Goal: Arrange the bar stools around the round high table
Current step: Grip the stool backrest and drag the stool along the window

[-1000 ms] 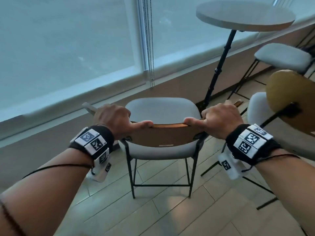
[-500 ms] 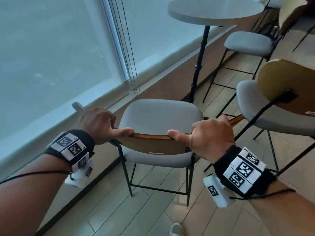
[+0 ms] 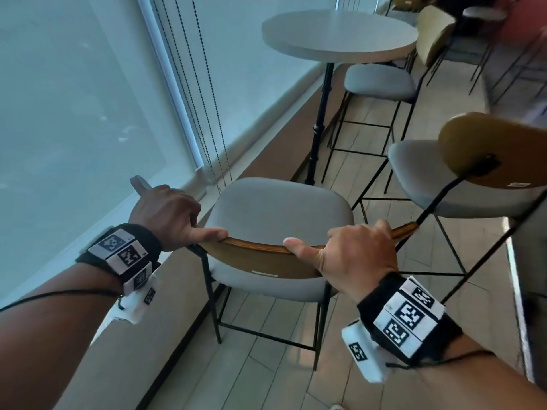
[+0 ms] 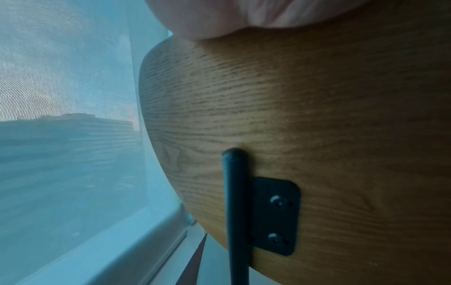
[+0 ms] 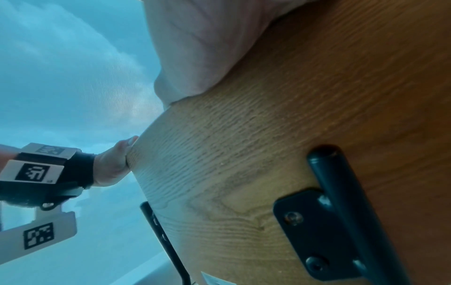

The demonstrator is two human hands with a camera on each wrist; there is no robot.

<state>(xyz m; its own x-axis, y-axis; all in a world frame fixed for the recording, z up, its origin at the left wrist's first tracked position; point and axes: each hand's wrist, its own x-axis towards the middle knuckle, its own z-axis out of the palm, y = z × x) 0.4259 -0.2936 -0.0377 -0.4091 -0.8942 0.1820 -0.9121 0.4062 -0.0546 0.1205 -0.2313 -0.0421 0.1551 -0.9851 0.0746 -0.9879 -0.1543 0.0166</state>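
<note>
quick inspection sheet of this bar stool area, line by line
surface: round high table, nothing seen on its top; pale plank floor.
job's things: held stool with grey seat, wooden backrest; second stool to its right; third stool beyond the table.
clutter: nothing seen.
grippers: left hand and right hand each grip the backrest's top edge, thumbs along it.
cables: thin black cords along both forearms; blind cords hang at the window.
surroundings: large window on the left, more chairs far right, blurred.
</note>
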